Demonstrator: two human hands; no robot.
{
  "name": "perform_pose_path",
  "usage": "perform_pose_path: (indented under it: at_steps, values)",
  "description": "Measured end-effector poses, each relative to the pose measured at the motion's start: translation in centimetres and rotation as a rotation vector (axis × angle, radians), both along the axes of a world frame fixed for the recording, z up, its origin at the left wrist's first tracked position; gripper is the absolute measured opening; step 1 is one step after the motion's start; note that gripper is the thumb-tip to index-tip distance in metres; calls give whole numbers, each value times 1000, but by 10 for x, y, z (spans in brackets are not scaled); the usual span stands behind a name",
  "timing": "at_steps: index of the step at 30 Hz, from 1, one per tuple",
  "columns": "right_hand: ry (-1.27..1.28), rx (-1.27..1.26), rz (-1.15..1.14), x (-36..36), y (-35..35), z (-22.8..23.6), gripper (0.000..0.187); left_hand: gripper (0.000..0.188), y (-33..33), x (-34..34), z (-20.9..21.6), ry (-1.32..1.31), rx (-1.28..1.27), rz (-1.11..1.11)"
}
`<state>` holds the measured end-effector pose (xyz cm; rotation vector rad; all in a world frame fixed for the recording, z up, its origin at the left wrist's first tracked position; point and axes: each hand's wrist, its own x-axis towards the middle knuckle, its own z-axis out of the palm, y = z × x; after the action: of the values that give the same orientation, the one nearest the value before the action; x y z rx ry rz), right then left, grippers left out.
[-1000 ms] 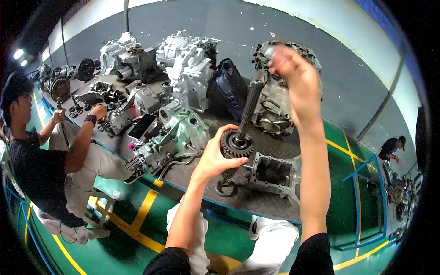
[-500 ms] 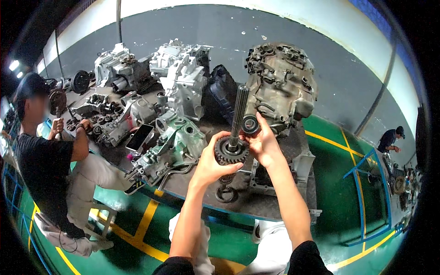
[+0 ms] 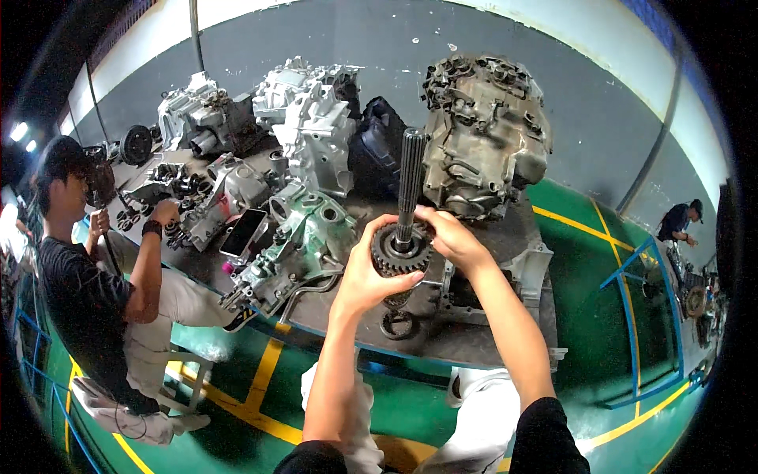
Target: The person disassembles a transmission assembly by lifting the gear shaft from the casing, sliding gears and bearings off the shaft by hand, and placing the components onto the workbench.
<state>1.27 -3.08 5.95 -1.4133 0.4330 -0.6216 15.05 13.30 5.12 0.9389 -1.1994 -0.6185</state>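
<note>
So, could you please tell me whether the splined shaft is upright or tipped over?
Roughly upright: the splined shaft rises above the toothed gear, which the left hand grips.

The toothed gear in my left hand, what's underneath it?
Below the gear, a bit of dark metal shows, and a metal ring lies on the bench. Your left hand and the gear hide the rest.

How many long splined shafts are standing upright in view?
1: the splined shaft, rising from the toothed gear gripped in the left hand. Others may be hidden.
</note>
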Motion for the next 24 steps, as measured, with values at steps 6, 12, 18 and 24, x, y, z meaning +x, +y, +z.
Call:
perform_pose_path:
  at_steps: [6, 12, 18, 24]
  values:
    - [-319, 306, 46, -16, 28, 48, 39, 88, 0, -5, 7, -32, 3, 3]
    - [-401, 51, 7, -12, 58, 100, 41, 88, 0, -5, 6, -14, 0, -21]
    - [-125, -56, -225, -19, 43, 69, 42, 94, 0, -6, 9, -71, 20, -33]
    - [264, -291, -86, -12, -18, -5, 43, 88, 0, -4, 6, -94, -19, 6]
